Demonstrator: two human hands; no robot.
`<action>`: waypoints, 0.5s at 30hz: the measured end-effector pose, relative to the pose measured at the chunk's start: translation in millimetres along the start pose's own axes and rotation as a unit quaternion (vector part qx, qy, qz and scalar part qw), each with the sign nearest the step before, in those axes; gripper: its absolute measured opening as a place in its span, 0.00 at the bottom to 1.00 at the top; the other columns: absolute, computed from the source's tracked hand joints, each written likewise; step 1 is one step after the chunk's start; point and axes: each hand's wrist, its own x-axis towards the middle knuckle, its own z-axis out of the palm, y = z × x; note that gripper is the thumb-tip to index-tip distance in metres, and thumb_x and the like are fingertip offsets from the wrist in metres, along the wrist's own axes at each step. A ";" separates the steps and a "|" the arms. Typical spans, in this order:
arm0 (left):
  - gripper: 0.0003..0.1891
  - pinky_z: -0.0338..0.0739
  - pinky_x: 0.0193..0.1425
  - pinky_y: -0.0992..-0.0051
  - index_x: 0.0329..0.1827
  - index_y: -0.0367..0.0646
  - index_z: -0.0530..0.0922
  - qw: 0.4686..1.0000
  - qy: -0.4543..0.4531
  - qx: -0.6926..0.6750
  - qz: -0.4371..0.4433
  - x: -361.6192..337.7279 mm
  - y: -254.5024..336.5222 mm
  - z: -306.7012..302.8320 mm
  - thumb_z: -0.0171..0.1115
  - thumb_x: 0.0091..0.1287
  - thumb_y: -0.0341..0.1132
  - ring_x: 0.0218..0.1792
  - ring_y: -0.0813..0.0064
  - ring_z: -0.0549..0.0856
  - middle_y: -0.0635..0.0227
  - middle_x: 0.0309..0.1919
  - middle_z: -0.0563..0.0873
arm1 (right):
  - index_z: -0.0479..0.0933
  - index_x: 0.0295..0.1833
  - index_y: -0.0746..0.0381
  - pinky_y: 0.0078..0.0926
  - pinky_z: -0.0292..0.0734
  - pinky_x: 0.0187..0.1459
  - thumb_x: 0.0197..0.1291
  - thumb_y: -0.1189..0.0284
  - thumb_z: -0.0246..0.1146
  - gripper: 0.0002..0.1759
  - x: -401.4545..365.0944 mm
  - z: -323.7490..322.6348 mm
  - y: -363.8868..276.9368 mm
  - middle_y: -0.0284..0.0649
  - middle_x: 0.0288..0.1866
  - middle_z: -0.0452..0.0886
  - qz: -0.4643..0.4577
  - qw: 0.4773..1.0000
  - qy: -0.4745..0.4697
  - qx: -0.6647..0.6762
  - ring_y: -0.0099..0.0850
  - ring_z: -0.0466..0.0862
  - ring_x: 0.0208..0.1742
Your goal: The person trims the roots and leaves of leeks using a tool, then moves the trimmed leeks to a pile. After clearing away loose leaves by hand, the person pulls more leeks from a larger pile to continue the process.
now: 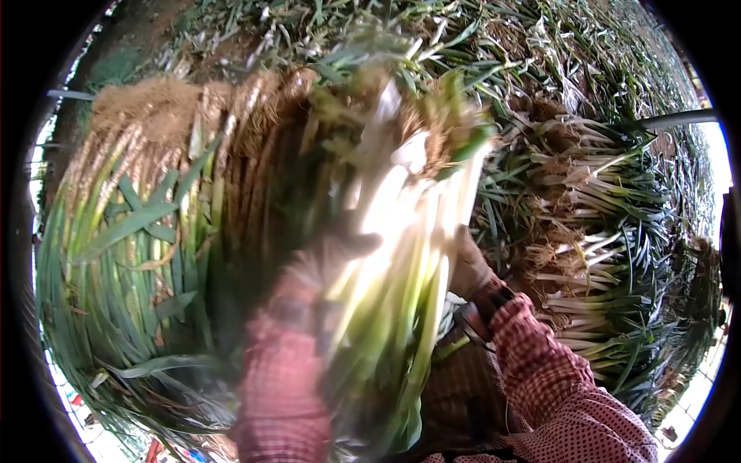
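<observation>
A bundle of green onions (397, 285) is upright in the middle of the view, white stems and roots at the top, green leaves hanging down. My left hand (328, 258), gloved and blurred by motion, is at the bundle's left side. My right hand (467, 266), also gloved, presses against its right side, its fingers partly behind the stems. Both hands are closed around the bundle between them. Glare washes out the white stems near the hands.
A large pile of onions with brown roots (139, 216) lies at the left. Whiter-stemmed bunches (590, 255) are stacked at the right. Loose leaves and scraps (540, 54) cover the ground behind. A grey bar (679, 118) juts in at the right edge.
</observation>
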 end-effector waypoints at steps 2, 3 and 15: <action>0.48 0.80 0.55 0.68 0.73 0.35 0.69 1.000 -0.005 0.004 -0.006 0.4 6.4 1.1 0.77 0.59 0.60 0.52 0.68 0.83 0.59 0.57 0.83 | 0.59 0.81 0.62 0.52 0.76 0.71 0.69 0.40 0.62 0.48 -30.6 6.7 -5.7 0.49 0.76 0.72 -0.035 0.992 -0.048 -0.110 0.45 0.76 0.72; 0.48 0.81 0.54 0.68 0.73 0.35 0.69 1.000 -0.006 0.011 -0.006 0.4 6.5 0.9 0.77 0.58 0.59 0.52 0.68 0.83 0.59 0.57 0.83 | 0.61 0.80 0.63 0.53 0.74 0.72 0.68 0.42 0.65 0.48 -33.3 11.3 -8.1 0.49 0.75 0.72 -0.025 0.987 -0.073 -0.141 0.45 0.76 0.72; 0.52 0.85 0.45 0.70 0.78 0.39 0.63 0.987 0.018 -0.033 0.158 -115.9 78.8 -100.0 0.81 0.54 0.53 0.48 0.69 0.84 0.62 0.56 0.80 | 0.75 0.69 0.66 0.30 0.75 0.67 0.60 0.66 0.78 0.35 9.5 170.2 58.4 0.40 0.61 0.84 -0.071 0.973 -0.028 -0.217 0.31 0.82 0.61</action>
